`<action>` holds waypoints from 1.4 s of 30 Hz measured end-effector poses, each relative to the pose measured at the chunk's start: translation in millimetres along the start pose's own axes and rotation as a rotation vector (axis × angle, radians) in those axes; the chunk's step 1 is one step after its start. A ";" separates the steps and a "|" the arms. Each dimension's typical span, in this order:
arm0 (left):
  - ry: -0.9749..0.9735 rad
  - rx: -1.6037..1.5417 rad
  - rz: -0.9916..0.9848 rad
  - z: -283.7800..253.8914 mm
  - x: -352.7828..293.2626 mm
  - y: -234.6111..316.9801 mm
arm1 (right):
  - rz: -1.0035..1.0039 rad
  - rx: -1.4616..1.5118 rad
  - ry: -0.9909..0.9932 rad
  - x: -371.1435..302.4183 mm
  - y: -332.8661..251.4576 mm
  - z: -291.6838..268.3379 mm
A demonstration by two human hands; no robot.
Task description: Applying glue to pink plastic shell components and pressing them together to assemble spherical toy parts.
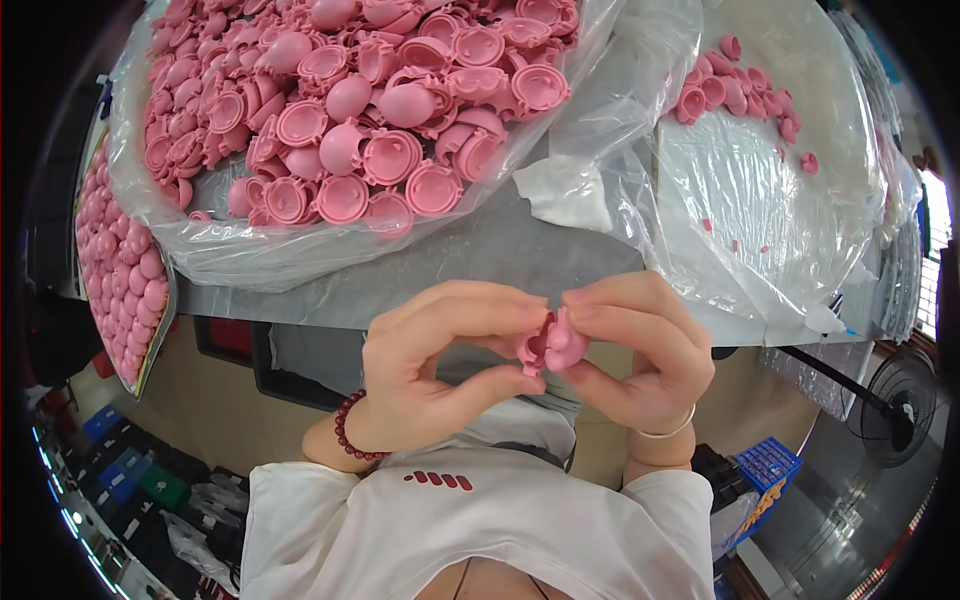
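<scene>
Both my hands meet in front of my chest, just off the near edge of the table. My left hand point(440, 355) pinches a small pink plastic half-shell point(531, 345) between thumb and fingers. Against it, my right hand point(645, 350) grips another pink plastic piece point(567, 343), rounded and lumpy. The two parts touch, with a dark gap showing at the left one. Fingertips cover some of both. Beyond my hands, a big heap of pink hollow half-shells point(345, 150) with rimmed openings lies on clear plastic sheeting point(230, 260).
A smaller group of pink cup-shaped pieces point(735, 92) lies at the far right on a plastic-covered surface point(720, 180). Round pink pieces fill a tray point(130, 290) at the left. The grey table edge point(300, 310) runs before me. A black fan point(897, 410) stands right, near a blue crate point(768, 470).
</scene>
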State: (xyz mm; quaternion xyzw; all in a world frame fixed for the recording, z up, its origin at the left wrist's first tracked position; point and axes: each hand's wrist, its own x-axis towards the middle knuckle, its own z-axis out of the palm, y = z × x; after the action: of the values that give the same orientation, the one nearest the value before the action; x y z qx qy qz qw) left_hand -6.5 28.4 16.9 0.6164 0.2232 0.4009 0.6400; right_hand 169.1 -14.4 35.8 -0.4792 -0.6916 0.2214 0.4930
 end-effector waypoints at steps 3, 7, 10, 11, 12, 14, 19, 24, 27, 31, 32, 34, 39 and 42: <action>0.000 0.051 -0.014 -0.6 1.2 1.3 | -0.007 0.035 -0.004 -2.7 3.6 2.2; -0.018 0.051 -0.017 1.4 3.2 0.6 | -0.045 -0.043 -0.014 -4.0 4.1 2.0; -0.032 0.033 -0.028 3.3 4.0 0.1 | -0.075 -0.104 0.006 -3.3 1.9 3.5; -0.031 -0.012 -0.061 3.9 5.3 0.8 | -0.082 -0.131 0.026 -3.5 1.0 4.3; -0.029 -0.055 -0.094 4.3 6.5 1.3 | -0.090 -0.157 0.047 -3.8 -0.1 5.0; -0.027 -0.106 -0.085 5.9 8.9 -0.1 | -0.087 -0.233 0.018 -12.2 -5.9 4.3; 0.006 -0.174 -0.071 7.7 4.8 -8.2 | -0.136 -0.220 0.127 -21.6 -5.5 14.3; 0.055 -0.001 0.058 3.0 7.3 -5.7 | -0.047 -0.434 0.614 -41.9 5.7 -22.4; 0.111 -0.011 0.075 0.3 6.3 -3.6 | 0.002 -0.817 1.055 -53.7 26.7 -73.3; 0.083 -0.086 0.098 -3.6 6.8 -5.0 | 0.090 -0.831 1.399 -77.8 54.8 -149.7; 0.094 -0.252 0.043 -3.4 5.1 -6.3 | 0.163 -0.767 1.547 -83.8 64.7 -162.7; 0.108 -0.414 -0.007 -4.0 3.7 -4.3 | 0.273 -0.772 1.472 -106.6 82.6 -192.4; 0.071 -1.117 -0.220 -12.5 0.8 -4.3 | 0.573 -0.844 1.194 -117.0 95.3 -217.4; 0.021 -1.154 -0.381 -17.6 0.5 6.4 | 0.501 -0.899 1.060 -124.2 99.2 -227.2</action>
State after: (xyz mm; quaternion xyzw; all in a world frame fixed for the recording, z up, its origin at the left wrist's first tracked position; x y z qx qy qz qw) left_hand -21.4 39.0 20.7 0.1150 0.0823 0.3418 0.9291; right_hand 423.1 -117.7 -5.3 -0.8213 -0.2542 -0.2386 0.4517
